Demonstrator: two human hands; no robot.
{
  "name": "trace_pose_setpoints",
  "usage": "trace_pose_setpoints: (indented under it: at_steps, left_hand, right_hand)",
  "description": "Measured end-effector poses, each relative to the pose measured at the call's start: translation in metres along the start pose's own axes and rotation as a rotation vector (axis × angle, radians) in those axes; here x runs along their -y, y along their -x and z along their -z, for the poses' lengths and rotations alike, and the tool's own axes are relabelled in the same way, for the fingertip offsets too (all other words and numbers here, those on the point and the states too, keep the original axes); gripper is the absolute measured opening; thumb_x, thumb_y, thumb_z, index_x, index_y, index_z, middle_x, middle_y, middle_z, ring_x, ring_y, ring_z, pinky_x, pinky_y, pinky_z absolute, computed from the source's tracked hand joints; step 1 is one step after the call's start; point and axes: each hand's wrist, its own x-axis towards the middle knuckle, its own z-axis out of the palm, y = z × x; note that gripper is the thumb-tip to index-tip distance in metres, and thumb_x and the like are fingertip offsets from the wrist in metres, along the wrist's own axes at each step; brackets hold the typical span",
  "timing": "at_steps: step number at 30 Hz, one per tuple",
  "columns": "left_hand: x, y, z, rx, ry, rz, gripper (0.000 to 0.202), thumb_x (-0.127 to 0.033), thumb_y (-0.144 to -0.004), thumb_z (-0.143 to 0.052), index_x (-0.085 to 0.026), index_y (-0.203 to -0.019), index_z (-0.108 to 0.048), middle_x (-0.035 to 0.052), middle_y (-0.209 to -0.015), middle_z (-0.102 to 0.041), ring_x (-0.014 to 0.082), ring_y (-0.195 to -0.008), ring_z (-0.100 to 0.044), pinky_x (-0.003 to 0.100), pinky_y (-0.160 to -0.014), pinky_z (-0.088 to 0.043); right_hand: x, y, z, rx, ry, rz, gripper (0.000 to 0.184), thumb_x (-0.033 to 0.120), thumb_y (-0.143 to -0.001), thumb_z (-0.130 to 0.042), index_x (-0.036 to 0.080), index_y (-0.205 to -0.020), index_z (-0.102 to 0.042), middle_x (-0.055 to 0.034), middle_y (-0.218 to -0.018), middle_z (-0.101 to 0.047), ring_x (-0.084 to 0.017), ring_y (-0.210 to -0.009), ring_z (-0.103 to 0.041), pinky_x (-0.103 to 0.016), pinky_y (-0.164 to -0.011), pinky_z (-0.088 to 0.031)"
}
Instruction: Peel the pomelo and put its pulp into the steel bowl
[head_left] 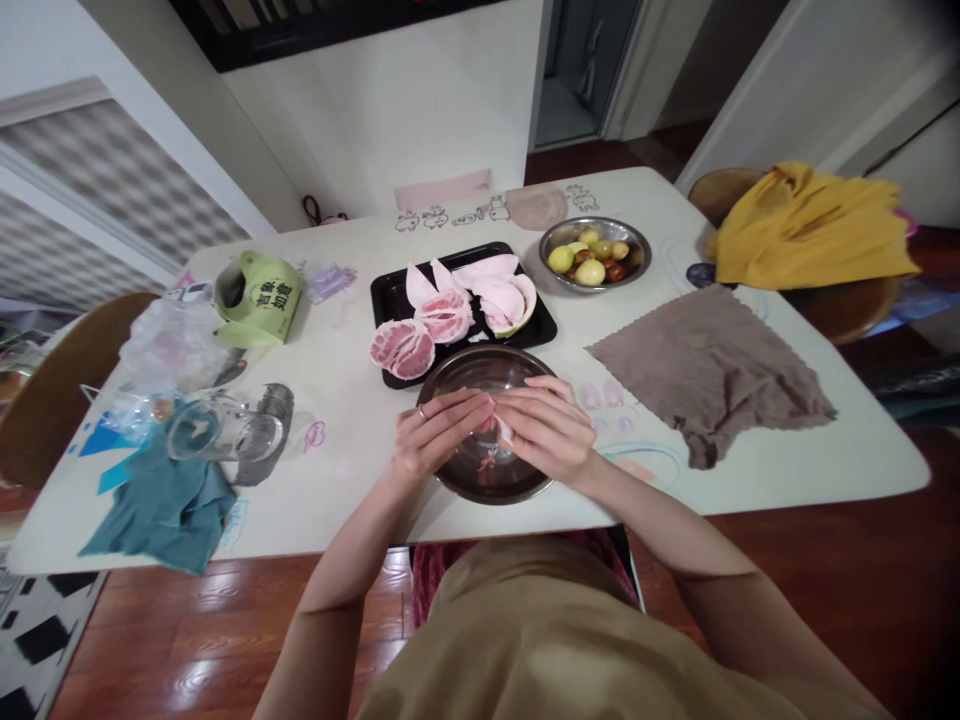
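Pinching pomelo piece [504, 432] near table [315, 500] front edge: left hand [441, 432] and right hand [551, 428]. Likely soft, fragile; best held by ends.

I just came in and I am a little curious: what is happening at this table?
A person holds a small pale pink piece between the left hand and the right hand, over a metal bowl. Just beyond, a black tray carries opened pink fruit and thick rind. Small round fruits sit in another bowl.
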Motion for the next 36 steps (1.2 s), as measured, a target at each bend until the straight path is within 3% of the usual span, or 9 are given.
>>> trace_pose_setpoints:
  at_steps: [8,15,23,26,31,36]
  left_hand:
    - [0.000,-0.002,-0.003,-0.063,0.176,0.051,0.037,-0.011,-0.101,-0.059,-0.021,-0.135,-0.067,0.0061,-0.116,-0.080,0.0189,-0.114,-0.076,0.031,-0.089,-0.068]
    - [0.001,-0.001,-0.003,-0.059,0.308,0.101,0.036,-0.011,-0.102,-0.056,-0.023,-0.133,-0.069,0.0061,-0.116,-0.080,0.0198,-0.113,-0.076,0.033,-0.090,-0.067]
    - [0.005,0.001,-0.010,-0.171,0.480,0.134,0.033,-0.012,-0.102,-0.054,-0.023,-0.126,-0.074,0.0078,-0.110,-0.081,0.0235,-0.110,-0.077,0.036,-0.084,-0.068]
    - [0.003,-0.001,-0.011,-0.180,0.452,0.154,0.032,-0.013,-0.101,-0.059,-0.024,-0.127,-0.074,0.0067,-0.109,-0.081,0.0233,-0.110,-0.077,0.037,-0.087,-0.068]
    - [0.000,-0.004,-0.013,-0.092,0.246,0.230,0.043,-0.017,-0.093,-0.074,-0.023,-0.135,-0.067,0.0096,-0.122,-0.077,0.0218,-0.114,-0.075,0.036,-0.094,-0.066]
    - [0.000,-0.004,-0.011,-0.035,0.217,0.277,0.031,-0.013,-0.096,-0.069,-0.021,-0.125,-0.072,0.0081,-0.112,-0.078,0.0178,-0.104,-0.076,0.031,-0.088,-0.065]
  right_hand:
    - [0.001,0.000,-0.001,-0.052,-0.086,0.005,0.007,0.017,-0.093,-0.071,0.013,-0.098,-0.074,-0.0126,-0.093,-0.080,-0.022,-0.088,-0.078,-0.042,-0.092,-0.057]
    - [0.004,-0.006,-0.003,-0.121,-0.183,-0.122,0.007,0.016,-0.091,-0.072,0.022,-0.095,-0.074,-0.0038,-0.085,-0.081,-0.020,-0.077,-0.078,-0.042,-0.087,-0.058]
    - [0.009,-0.008,-0.006,-0.161,-0.240,-0.211,0.012,0.014,-0.089,-0.073,0.023,-0.095,-0.073,-0.0015,-0.083,-0.081,-0.020,-0.074,-0.078,-0.043,-0.087,-0.058]
    - [0.006,-0.006,-0.005,-0.146,-0.196,-0.185,0.012,0.016,-0.090,-0.073,0.024,-0.099,-0.074,-0.0017,-0.087,-0.082,-0.021,-0.077,-0.079,-0.044,-0.089,-0.059]
    - [0.002,-0.008,-0.002,-0.100,-0.109,-0.162,0.016,0.012,-0.093,-0.068,0.024,-0.103,-0.073,-0.0032,-0.092,-0.082,-0.021,-0.082,-0.079,-0.046,-0.093,-0.058]
    - [0.002,-0.011,-0.004,-0.086,-0.144,-0.282,0.018,0.009,-0.091,-0.068,0.024,-0.100,-0.072,-0.0006,-0.092,-0.082,-0.018,-0.076,-0.077,-0.045,-0.096,-0.054]
